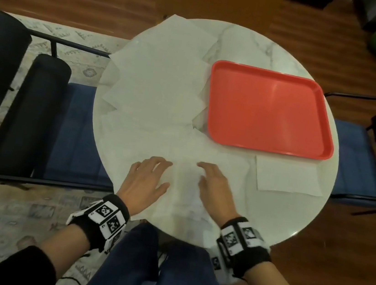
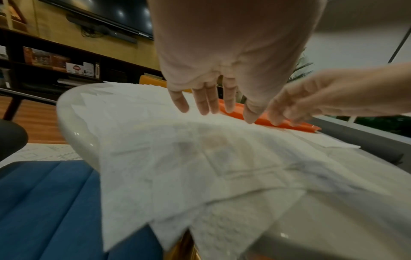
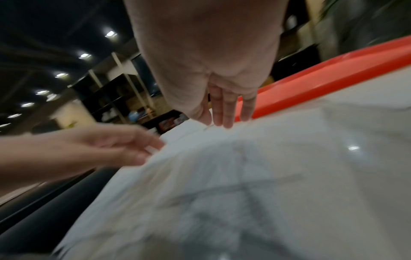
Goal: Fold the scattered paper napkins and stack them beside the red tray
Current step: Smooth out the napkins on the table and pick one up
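Note:
Several white paper napkins (image 1: 156, 85) lie unfolded and overlapping across the left half of the round white table (image 1: 292, 216). One napkin (image 1: 185, 190) lies at the near edge between my hands, its corner hanging over the rim (image 2: 155, 202). My left hand (image 1: 147, 177) rests flat on its left side with straight fingers (image 2: 203, 103). My right hand (image 1: 212, 182) lies on its right side, fingers (image 3: 225, 112) straight and touching the paper. The red tray (image 1: 270, 110) sits empty at the right. A folded napkin (image 1: 287, 175) lies just in front of the tray.
Blue-cushioned chairs stand at the left (image 1: 76, 132) and right (image 1: 355, 169) of the table. My knees in dark trousers (image 1: 165, 271) are under the near edge. A patterned rug (image 1: 5, 214) covers the floor at the left, wood floor elsewhere.

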